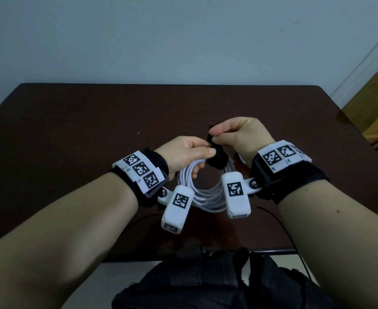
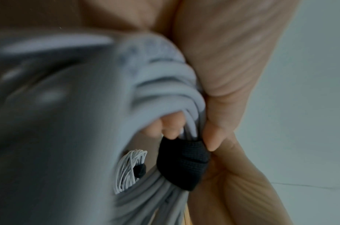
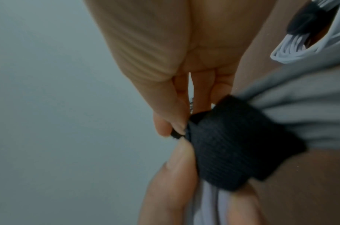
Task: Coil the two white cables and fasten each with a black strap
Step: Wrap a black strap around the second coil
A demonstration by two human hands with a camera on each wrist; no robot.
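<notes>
A coiled white cable [image 1: 206, 197] hangs above the table between both hands. A black strap [image 1: 219, 161] is wrapped round the top of the coil. My left hand [image 1: 203, 162] grips the coil right beside the strap, thumb pressed against the strap's edge. My right hand [image 1: 214, 134] pinches the strap's free end just above the wrap. The right wrist view shows that pinch [image 3: 178, 134] on the black strap [image 3: 233, 144] close up. A second white coil [image 2: 130, 169] with a black strap round it lies on the table beyond; it also shows as a second coil [image 3: 300, 45] in the right wrist view.
The dark brown table [image 1: 72, 130] reaches to a pale wall behind. A black bag [image 1: 206, 286] sits below the table's near edge. A thin black wire [image 1: 284, 226] runs from the right wrist camera over the table edge.
</notes>
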